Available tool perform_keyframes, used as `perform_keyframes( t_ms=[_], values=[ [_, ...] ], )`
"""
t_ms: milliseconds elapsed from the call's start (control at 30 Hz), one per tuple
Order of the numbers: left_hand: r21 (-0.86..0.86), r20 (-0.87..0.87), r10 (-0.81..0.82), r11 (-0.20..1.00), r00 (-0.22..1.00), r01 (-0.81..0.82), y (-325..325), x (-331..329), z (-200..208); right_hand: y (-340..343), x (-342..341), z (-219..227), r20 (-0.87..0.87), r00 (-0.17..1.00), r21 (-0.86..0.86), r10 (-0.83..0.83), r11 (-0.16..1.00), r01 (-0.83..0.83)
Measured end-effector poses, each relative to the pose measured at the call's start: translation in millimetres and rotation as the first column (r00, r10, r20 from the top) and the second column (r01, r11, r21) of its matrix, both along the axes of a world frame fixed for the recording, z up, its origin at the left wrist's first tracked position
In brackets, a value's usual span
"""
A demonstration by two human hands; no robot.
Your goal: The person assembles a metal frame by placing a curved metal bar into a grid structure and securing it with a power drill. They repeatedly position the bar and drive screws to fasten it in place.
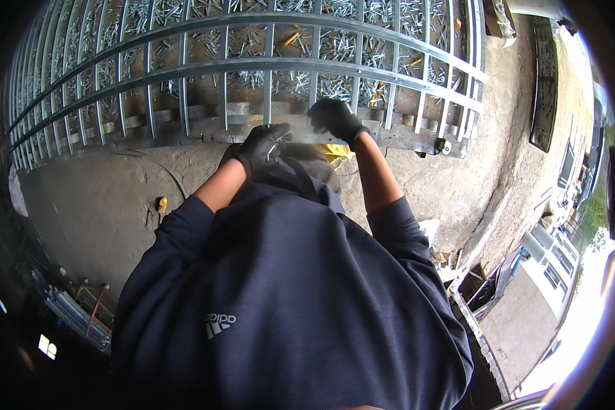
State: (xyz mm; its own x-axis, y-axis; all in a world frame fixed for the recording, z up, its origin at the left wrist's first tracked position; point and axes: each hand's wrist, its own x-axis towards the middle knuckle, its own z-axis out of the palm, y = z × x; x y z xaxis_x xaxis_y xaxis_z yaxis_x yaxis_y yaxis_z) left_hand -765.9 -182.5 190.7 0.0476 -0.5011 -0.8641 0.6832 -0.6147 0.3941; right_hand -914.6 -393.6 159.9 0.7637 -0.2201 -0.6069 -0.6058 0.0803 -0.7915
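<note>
My left hand [260,147], in a black glove, is closed around a few small silvery metal pieces [280,140], held just in front of my chest. My right hand [335,117], also in a black glove, is raised a little higher at the lower edge of a grey metal gate frame [266,65] with curved rails and upright bars. The fingers of the right hand are curled; whether they hold anything is hidden. Between and below the hands a yellow object [335,152] shows partly behind my dark blue sweatshirt.
Many short shiny metal parts [321,41] lie scattered on the ground behind the gate bars. Bare concrete floor [96,205] spreads to the left, with a small yellow thing [161,203] on it. Metal rods [75,314] lie at lower left. A dark mat [544,82] lies at upper right.
</note>
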Motion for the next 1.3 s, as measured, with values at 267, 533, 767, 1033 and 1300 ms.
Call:
perform_keyframes(
  t_ms=[267, 533, 767, 1033, 1300],
  values=[
    [-0.072, -0.190, 0.064, 0.994, 0.980, -0.079, 22.4, 55.9, -4.5, -92.1, 49.9, -96.1, -0.059, 0.994, -0.791, 0.096, 0.602, -0.106],
    [-0.013, -0.283, 0.132, 0.990, 0.950, -0.141, 13.1, 43.8, -21.6, -86.0, 93.0, -9.8, -0.320, 0.809, -0.841, 0.492, 0.246, -0.482],
    [-0.072, -0.298, 0.185, 0.974, 0.936, -0.215, 7.5, 15.0, -26.4, -89.9, 97.2, -6.0, -0.353, 0.699, -0.817, 0.622, 0.159, -0.554],
    [-0.101, -0.188, 0.278, 0.948, 0.942, -0.301, 34.2, 9.5, -15.8, -86.6, 95.2, -27.9, -0.347, 0.774, -0.795, 0.530, 0.272, -0.542],
    [-0.103, -0.190, 0.376, 0.911, 0.907, -0.399, 43.9, -0.1, -17.4, -82.9, 98.6, -27.7, -0.417, 0.793, -0.774, 0.443, 0.285, -0.566]
  ],
)
